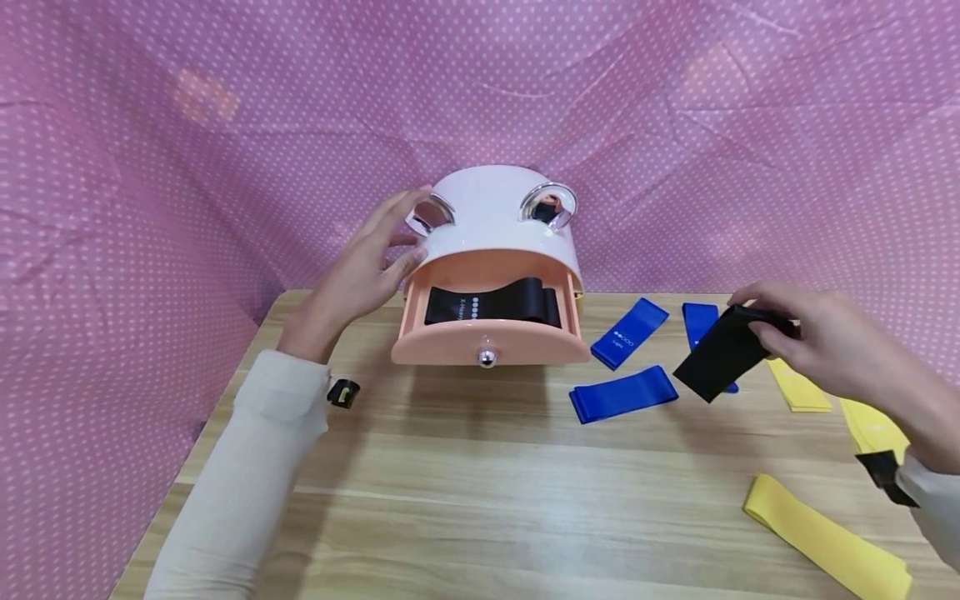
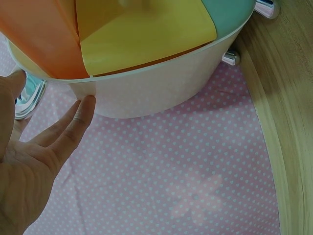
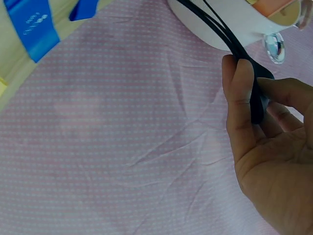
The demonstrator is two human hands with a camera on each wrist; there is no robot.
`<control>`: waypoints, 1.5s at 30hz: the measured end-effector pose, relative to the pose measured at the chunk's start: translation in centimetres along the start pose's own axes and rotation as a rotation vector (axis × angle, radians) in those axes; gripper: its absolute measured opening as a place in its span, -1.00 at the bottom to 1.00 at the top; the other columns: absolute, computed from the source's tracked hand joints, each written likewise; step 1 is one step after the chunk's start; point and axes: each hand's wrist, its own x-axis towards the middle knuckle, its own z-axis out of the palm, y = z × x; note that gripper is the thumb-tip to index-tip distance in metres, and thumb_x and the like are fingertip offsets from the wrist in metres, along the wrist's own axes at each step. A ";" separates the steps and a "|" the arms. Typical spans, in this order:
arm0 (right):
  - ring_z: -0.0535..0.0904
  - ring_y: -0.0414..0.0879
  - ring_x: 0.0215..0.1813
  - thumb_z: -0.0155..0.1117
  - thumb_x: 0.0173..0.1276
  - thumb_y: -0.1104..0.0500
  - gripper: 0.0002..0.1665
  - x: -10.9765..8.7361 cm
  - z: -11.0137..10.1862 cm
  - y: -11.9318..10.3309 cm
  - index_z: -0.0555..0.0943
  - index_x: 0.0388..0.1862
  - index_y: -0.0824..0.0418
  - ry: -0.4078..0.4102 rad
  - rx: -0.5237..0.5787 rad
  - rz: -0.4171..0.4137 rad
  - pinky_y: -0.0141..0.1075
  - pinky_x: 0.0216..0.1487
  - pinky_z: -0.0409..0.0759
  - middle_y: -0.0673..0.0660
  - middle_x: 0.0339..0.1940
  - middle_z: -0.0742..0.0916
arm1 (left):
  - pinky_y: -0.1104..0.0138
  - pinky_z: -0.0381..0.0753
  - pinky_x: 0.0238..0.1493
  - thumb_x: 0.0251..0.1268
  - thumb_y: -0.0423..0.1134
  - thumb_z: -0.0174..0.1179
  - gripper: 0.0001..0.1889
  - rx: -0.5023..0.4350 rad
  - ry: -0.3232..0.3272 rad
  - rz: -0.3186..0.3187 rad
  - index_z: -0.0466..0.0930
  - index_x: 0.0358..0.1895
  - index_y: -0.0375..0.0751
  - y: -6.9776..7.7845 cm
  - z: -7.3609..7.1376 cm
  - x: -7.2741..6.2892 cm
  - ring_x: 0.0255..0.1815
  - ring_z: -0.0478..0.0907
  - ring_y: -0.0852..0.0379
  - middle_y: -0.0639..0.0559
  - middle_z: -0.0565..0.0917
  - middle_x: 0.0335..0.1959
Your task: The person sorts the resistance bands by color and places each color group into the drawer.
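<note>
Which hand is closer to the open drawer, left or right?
Left. The left hand touches the white box, just beside the open drawer. The right hand is farther off to the right, past the blue bands, holding a black band.

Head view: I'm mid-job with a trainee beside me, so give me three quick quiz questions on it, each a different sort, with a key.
1. Multiple choice: what colour is the band held in the right hand?
A) blue
B) yellow
C) black

2. True or false: the drawer is fully shut inside the white container.

3. Count: how many blue bands can be seen on the table?

Key:
1. C.
2. False; it is pulled out at the front.
3. Three, one of them partly hidden by the held band.
</note>
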 end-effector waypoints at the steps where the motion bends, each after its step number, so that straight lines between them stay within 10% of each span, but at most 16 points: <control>1: 0.43 -0.44 -0.41 0.36 0.18 0.61 -0.58 0.2 -0.2 -0.2 0.67 0.01 0.35 0.008 0.004 -0.005 -0.49 -0.55 0.46 0.26 -0.25 0.81 | -0.02 0.79 0.21 0.58 -0.28 0.17 -0.21 0.000 0.000 -0.001 0.05 0.68 0.39 0.0 0.0 0.0 0.31 0.64 -0.20 -0.01 0.14 0.69; 10: 0.47 -0.58 -0.42 0.34 0.14 0.67 -0.50 2.6 -1.7 -2.6 0.68 0.05 0.37 0.096 0.095 -0.058 -0.73 -0.51 0.47 0.36 -0.18 0.79 | -0.03 0.79 0.20 0.58 -0.29 0.17 -0.21 -0.003 0.003 0.002 0.05 0.69 0.38 -0.2 0.0 0.0 0.31 0.64 -0.22 -0.02 0.14 0.69; 17: 0.50 -0.74 -0.47 0.31 0.35 0.53 -0.54 4.2 -3.1 -5.4 0.67 0.21 0.34 0.117 0.204 0.130 -0.74 -0.52 0.56 0.52 0.01 0.76 | -0.03 0.79 0.21 0.59 -0.28 0.16 -0.22 -0.008 0.003 0.003 0.06 0.68 0.40 -0.2 0.0 0.1 0.32 0.63 -0.21 0.01 0.15 0.68; 24: 0.71 -0.45 -0.50 0.30 0.47 0.35 -0.57 6.0 -4.1 -8.2 0.65 0.29 0.21 0.165 0.394 0.293 -0.61 -0.44 0.71 0.48 0.09 0.76 | -0.03 0.80 0.20 0.58 -0.29 0.16 -0.22 -0.007 0.003 0.000 0.06 0.68 0.40 -0.1 0.1 0.0 0.32 0.64 -0.21 0.00 0.14 0.68; 33: 0.80 -0.33 -0.32 0.36 0.48 0.21 -0.60 8.4 -4.5 -11.9 0.69 0.26 0.02 0.224 0.489 0.288 -0.62 -0.28 0.70 0.15 0.00 0.85 | -0.01 0.81 0.19 0.57 -0.31 0.17 -0.22 -0.008 0.005 0.009 0.07 0.68 0.36 0.0 0.1 0.0 0.30 0.65 -0.21 -0.03 0.14 0.68; 45: 0.85 -0.09 -0.21 0.25 0.45 0.35 -0.62 12.4 -3.2 -16.8 0.68 0.21 0.21 0.147 0.768 0.223 -0.26 -0.23 0.88 0.31 0.01 0.82 | -0.05 0.78 0.22 0.58 -0.33 0.16 -0.21 -0.035 -0.005 0.005 0.06 0.69 0.34 -0.1 0.0 0.1 0.30 0.64 -0.25 -0.01 0.15 0.69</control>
